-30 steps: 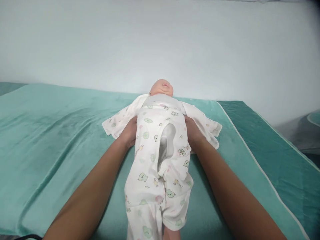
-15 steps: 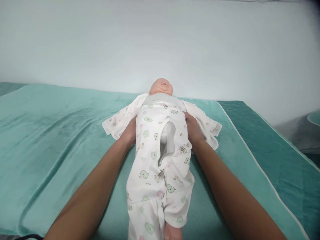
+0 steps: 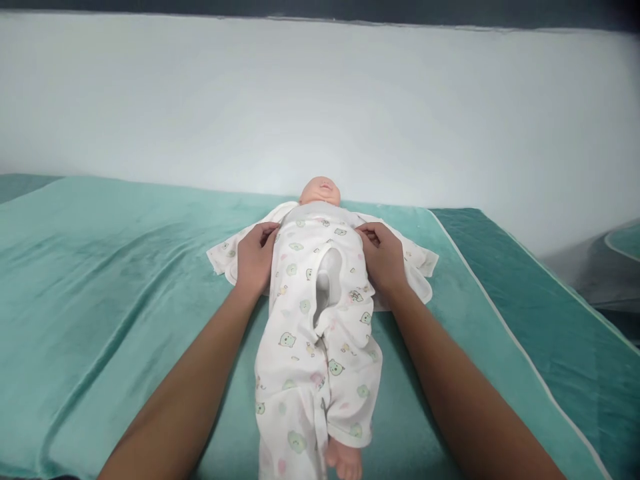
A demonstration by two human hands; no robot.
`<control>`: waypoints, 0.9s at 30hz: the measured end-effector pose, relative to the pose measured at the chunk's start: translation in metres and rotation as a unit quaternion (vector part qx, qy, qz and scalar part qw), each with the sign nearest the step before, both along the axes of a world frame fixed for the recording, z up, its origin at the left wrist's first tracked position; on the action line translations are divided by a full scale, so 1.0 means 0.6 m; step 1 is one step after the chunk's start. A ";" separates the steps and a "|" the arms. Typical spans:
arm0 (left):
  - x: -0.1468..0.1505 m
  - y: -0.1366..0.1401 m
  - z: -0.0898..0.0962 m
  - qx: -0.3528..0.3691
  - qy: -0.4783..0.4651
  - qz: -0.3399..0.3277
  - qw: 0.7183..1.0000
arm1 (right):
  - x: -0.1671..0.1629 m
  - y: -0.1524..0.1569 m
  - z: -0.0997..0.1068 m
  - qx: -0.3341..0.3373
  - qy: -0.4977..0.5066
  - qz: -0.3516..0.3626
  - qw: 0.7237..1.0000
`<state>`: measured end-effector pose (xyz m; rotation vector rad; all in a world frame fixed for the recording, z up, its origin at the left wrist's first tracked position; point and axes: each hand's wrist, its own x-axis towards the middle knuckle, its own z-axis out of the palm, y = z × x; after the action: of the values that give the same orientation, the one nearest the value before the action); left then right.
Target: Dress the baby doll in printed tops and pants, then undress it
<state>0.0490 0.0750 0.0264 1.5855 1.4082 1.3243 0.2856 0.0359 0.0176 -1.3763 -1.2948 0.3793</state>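
Observation:
A baby doll (image 3: 323,191) lies on its back with its head toward the wall. It wears white open-crotch baby pants (image 3: 295,320) printed with green bears, pulled up high on its trunk. Under its sides a matching white top (image 3: 223,257) is spread, sleeves out. At the left side of the waist, my left hand (image 3: 256,257) has its fingers closed on the pants' edge. My right hand (image 3: 384,257) pinches the pants at the opposite side, fingers bent. The fingertips of both hands are partly hidden against the cloth. One bare doll foot (image 3: 345,460) shows below the shorter-looking pant leg.
A light green plush cover (image 3: 125,287) with creases on its left spreads under the doll. Along the right runs a darker green strip (image 3: 560,320) past a pale edging. The white wall (image 3: 320,100) rises directly behind the doll's head.
Both hands have come up from beneath the doll's sides to the pants' upper side edges, fingers now bent at the cloth. The view has tilted slightly upward.

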 end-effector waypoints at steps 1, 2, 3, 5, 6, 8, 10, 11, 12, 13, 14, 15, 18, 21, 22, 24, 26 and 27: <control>0.001 0.005 0.000 0.021 0.011 0.002 1.000 | -0.001 0.002 0.004 0.011 0.007 0.028 1.000; 0.002 0.012 0.000 0.042 0.026 -0.002 0.999 | -0.001 0.005 0.008 0.016 0.013 0.056 0.998; 0.002 0.018 0.000 0.062 0.040 -0.013 0.997 | 0.000 0.009 0.012 0.014 0.017 0.080 0.997; 0.002 0.030 0.001 0.092 0.062 -0.042 0.993 | 0.005 0.017 0.016 -0.010 0.025 0.118 0.993; 0.001 0.035 0.002 0.102 0.071 -0.060 0.990 | 0.009 0.020 0.017 -0.026 0.029 0.131 0.991; -0.001 0.044 0.007 0.110 0.084 -0.102 0.985 | 0.015 0.026 0.019 -0.057 0.040 0.151 0.986; -0.005 0.050 0.016 0.095 0.095 -0.151 0.979 | 0.021 0.028 0.021 -0.081 0.038 0.172 0.981; -0.007 0.052 0.021 0.077 0.098 -0.176 0.977 | 0.023 0.028 0.022 -0.088 0.033 0.185 0.978; -0.010 0.053 0.027 0.055 0.098 -0.198 0.974 | 0.025 0.027 0.024 -0.093 0.025 0.201 0.975; -0.012 0.054 0.033 0.031 0.094 -0.217 0.971 | 0.026 0.027 0.025 -0.097 0.016 0.218 0.971; -0.015 0.055 0.038 0.010 0.086 -0.234 0.968 | 0.026 0.027 0.027 -0.099 0.009 0.234 0.967; -0.017 0.055 0.041 -0.007 0.077 -0.248 0.966 | 0.026 0.028 0.027 -0.100 0.005 0.245 0.964; -0.021 0.057 0.046 -0.032 0.043 -0.270 0.961 | 0.024 0.032 0.024 -0.090 -0.006 0.233 0.968; -0.020 0.061 0.043 -0.034 0.023 -0.281 0.959 | 0.018 0.041 0.013 -0.062 -0.043 0.159 0.984; -0.019 0.064 0.042 -0.033 0.020 -0.284 0.958 | 0.015 0.045 0.009 -0.051 -0.060 0.136 0.988; -0.015 0.070 0.037 -0.027 0.014 -0.286 0.958 | 0.010 0.052 0.002 -0.017 -0.097 0.098 0.990; -0.010 0.076 0.032 -0.016 0.009 -0.278 0.961 | 0.005 0.061 -0.003 0.039 -0.139 0.065 0.987; -0.007 0.079 0.029 -0.007 0.012 -0.263 0.965 | 0.003 0.065 -0.005 0.071 -0.161 0.051 0.983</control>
<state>0.0447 0.1225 0.0436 1.8055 0.9091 0.9741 0.2874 0.0750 0.0146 -1.2876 -1.6299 0.1321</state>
